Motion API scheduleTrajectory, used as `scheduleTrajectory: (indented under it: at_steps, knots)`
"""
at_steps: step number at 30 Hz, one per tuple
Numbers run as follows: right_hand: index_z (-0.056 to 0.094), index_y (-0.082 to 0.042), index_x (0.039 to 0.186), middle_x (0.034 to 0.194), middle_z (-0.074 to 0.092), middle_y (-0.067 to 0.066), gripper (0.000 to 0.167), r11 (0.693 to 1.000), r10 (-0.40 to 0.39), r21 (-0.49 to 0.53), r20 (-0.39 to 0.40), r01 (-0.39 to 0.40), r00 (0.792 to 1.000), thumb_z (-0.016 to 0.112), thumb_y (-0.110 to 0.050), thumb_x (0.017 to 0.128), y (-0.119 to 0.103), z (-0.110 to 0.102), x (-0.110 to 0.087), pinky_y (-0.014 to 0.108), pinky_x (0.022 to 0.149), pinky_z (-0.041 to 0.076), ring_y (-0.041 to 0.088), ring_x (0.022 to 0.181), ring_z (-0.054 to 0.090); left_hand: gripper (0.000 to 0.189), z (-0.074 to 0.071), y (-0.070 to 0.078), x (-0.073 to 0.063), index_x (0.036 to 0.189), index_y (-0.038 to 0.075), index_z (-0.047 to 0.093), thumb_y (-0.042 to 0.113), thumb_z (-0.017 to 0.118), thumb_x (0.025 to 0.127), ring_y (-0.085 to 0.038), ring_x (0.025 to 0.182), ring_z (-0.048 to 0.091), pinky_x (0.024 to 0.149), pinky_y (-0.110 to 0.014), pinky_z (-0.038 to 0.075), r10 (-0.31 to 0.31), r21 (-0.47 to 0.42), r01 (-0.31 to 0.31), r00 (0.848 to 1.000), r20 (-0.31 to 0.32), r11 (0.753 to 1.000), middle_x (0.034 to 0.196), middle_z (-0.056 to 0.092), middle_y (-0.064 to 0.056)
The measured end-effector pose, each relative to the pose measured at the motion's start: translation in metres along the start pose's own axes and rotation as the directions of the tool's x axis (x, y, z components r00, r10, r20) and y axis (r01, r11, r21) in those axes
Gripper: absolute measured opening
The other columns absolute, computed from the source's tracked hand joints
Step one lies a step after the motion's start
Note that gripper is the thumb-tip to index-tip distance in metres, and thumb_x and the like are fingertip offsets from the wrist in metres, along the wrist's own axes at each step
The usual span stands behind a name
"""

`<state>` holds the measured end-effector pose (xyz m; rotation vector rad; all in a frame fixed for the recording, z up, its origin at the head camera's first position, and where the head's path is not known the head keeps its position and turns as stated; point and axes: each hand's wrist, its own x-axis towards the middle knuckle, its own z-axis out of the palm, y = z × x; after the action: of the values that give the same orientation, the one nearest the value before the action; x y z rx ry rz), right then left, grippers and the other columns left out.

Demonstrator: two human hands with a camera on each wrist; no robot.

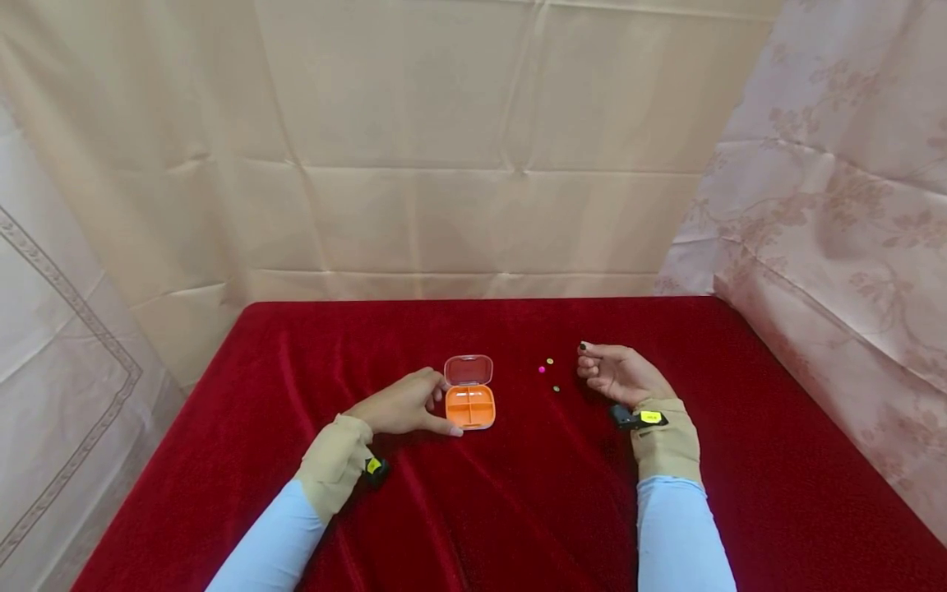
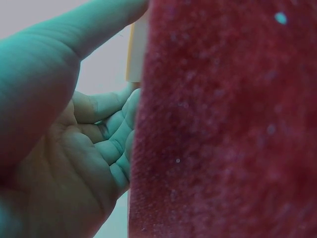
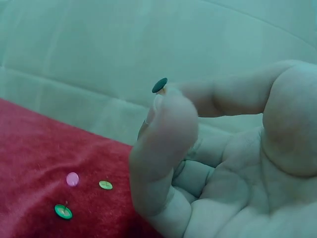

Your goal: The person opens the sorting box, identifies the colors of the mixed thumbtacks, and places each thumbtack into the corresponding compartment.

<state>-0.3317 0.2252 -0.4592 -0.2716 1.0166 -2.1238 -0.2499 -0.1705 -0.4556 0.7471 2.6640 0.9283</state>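
Note:
An orange pill box [image 1: 469, 404] lies on the red cloth, its clear lid [image 1: 468, 370] tipped back and its four-part inside facing up. My left hand [image 1: 403, 403] holds the box at its left side, thumb at the front corner and fingers near the hinge. Between thumb and index finger, my right hand [image 1: 620, 374] pinches a dark green thumbtack [image 3: 160, 85] by its pin, raised above the cloth. Left of that hand lie a pink thumbtack [image 1: 542, 369], a yellow-green thumbtack [image 1: 550, 361] and a green thumbtack [image 1: 556, 388] whose pin points up.
A red velvety cloth [image 1: 547, 510] covers the table, with some soft folds. Beige curtain [image 1: 414, 164] hangs behind the far edge. Patterned fabric [image 1: 851, 214] stands along the right side, and pale fabric [image 1: 52, 370] on the left.

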Motion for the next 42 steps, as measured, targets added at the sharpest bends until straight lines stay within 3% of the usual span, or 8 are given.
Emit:
scheduleTrajectory:
  at_steps: [6, 12, 15, 20, 24, 27, 33, 42]
  knots:
    - [0.066, -0.007, 0.092, 0.076, 0.056, 0.000, 0.033, 0.977, -0.067, -0.211, -0.181, 0.028, 0.981, 0.040, -0.009, 0.112, 0.000, 0.002, -0.001, 0.020, 0.058, 0.045, 0.008, 0.071, 0.051, 0.061, 0.000, -0.001, 0.000, 0.117, 0.005, 0.062, 0.044, 0.089, 0.080, -0.014, 0.090, 0.053, 0.080, -0.030, 0.049, 0.010, 0.000, -0.010, 1.000, -0.001, 1.000, 0.097, 0.055, 0.000]
    - [0.072, -0.005, 0.093, 0.074, 0.060, -0.002, 0.020, 0.899, -0.163, -0.438, -0.305, 0.014, 0.938, 0.058, -0.009, 0.106, 0.001, 0.004, -0.002, 0.021, 0.056, 0.045, 0.007, 0.067, 0.054, 0.062, 0.000, 0.001, -0.001, 0.120, 0.004, 0.063, 0.044, 0.089, 0.080, -0.015, 0.090, 0.053, 0.081, -0.030, 0.049, 0.001, -0.016, -0.001, 1.000, 0.001, 1.000, 0.097, 0.056, 0.000]
    - [0.071, 0.001, 0.102, 0.075, 0.061, -0.002, 0.014, 0.833, -0.200, -0.553, -0.308, -0.004, 0.930, 0.063, -0.010, 0.103, 0.000, 0.005, -0.002, 0.021, 0.055, 0.045, 0.007, 0.067, 0.054, 0.062, 0.000, 0.001, -0.001, 0.120, 0.004, 0.063, 0.044, 0.089, 0.079, -0.014, 0.090, 0.053, 0.080, -0.030, 0.049, -0.004, -0.014, 0.004, 1.000, 0.001, 1.000, 0.097, 0.056, 0.000]
    - [0.062, 0.017, 0.118, 0.079, 0.062, 0.001, 0.036, 0.690, -0.258, -0.723, -0.280, -0.026, 0.925, 0.068, -0.015, 0.101, -0.003, 0.011, -0.003, 0.023, 0.059, 0.048, 0.009, 0.069, 0.054, 0.062, 0.000, 0.001, -0.001, 0.120, 0.004, 0.063, 0.044, 0.089, 0.080, -0.015, 0.090, 0.053, 0.081, -0.031, 0.049, -0.005, -0.016, 0.005, 1.000, 0.001, 1.000, 0.097, 0.056, 0.000]
    - [0.063, 0.016, 0.118, 0.082, 0.061, 0.006, 0.041, 0.584, -0.274, -0.810, -0.257, -0.052, 0.927, 0.071, -0.019, 0.099, -0.006, 0.018, -0.003, 0.025, 0.062, 0.050, 0.012, 0.070, 0.055, 0.063, 0.000, 0.001, -0.001, 0.121, 0.004, 0.062, 0.044, 0.089, 0.080, -0.015, 0.091, 0.053, 0.081, -0.031, 0.049, -0.004, -0.025, 0.004, 1.000, 0.001, 1.000, 0.098, 0.056, 0.000]
    - [0.065, 0.014, 0.116, 0.083, 0.061, 0.011, 0.041, 0.525, -0.276, -0.848, -0.248, -0.071, 0.929, 0.073, -0.022, 0.098, -0.008, 0.023, -0.003, 0.026, 0.064, 0.051, 0.014, 0.071, 0.055, 0.063, 0.000, 0.001, -0.001, 0.121, 0.004, 0.062, 0.045, 0.089, 0.080, -0.015, 0.090, 0.053, 0.081, -0.031, 0.049, -0.003, -0.019, 0.003, 1.000, 0.000, 1.000, 0.098, 0.056, 0.000]
    - [0.068, 0.010, 0.117, 0.086, 0.061, 0.014, 0.035, 0.464, -0.277, -0.881, -0.246, -0.094, 0.929, 0.070, -0.021, 0.100, -0.009, 0.028, 0.001, 0.028, 0.065, 0.051, 0.015, 0.071, 0.055, 0.060, -0.001, 0.000, -0.001, 0.116, 0.005, 0.063, 0.045, 0.089, 0.079, -0.015, 0.089, 0.053, 0.080, -0.031, 0.049, 0.011, 0.001, -0.011, 1.000, -0.010, 1.000, 0.097, 0.055, -0.001]
    - [0.072, 0.004, 0.114, 0.085, 0.065, 0.003, 0.027, 0.421, -0.277, -0.900, -0.244, -0.111, 0.930, 0.070, -0.019, 0.100, -0.007, 0.027, 0.003, 0.027, 0.064, 0.049, 0.015, 0.074, 0.057, 0.065, 0.000, -0.001, 0.000, 0.121, 0.003, 0.062, 0.045, 0.089, 0.079, -0.015, 0.090, 0.054, 0.081, -0.031, 0.049, 0.004, -0.027, -0.004, 1.000, -0.003, 1.000, 0.098, 0.056, -0.001]
